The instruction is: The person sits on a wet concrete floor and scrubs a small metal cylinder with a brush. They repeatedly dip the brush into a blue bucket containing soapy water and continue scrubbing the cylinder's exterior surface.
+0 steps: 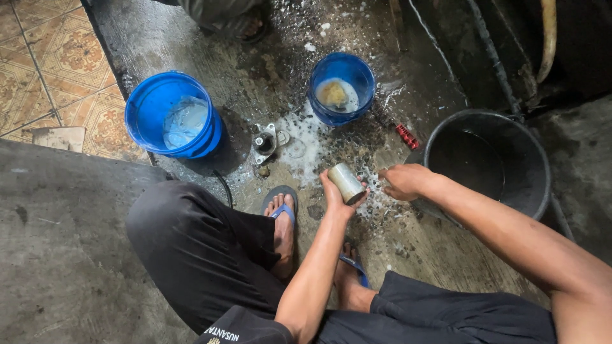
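Observation:
I squat over a wet, soapy concrete floor. My left hand grips a short shiny metal cylinder, held tilted a little above the floor. My right hand hovers just to the right of it, fingers curled, close to the cylinder's end; whether it holds anything is hidden. Foam and water spread on the floor in front of both hands. My feet in blue flip-flops rest below the hands.
A large blue bucket with water stands at the left, a smaller blue bucket with a sponge sits ahead, a black bucket at the right. A small metal part, a red piece, hoses and another person's foot lie beyond.

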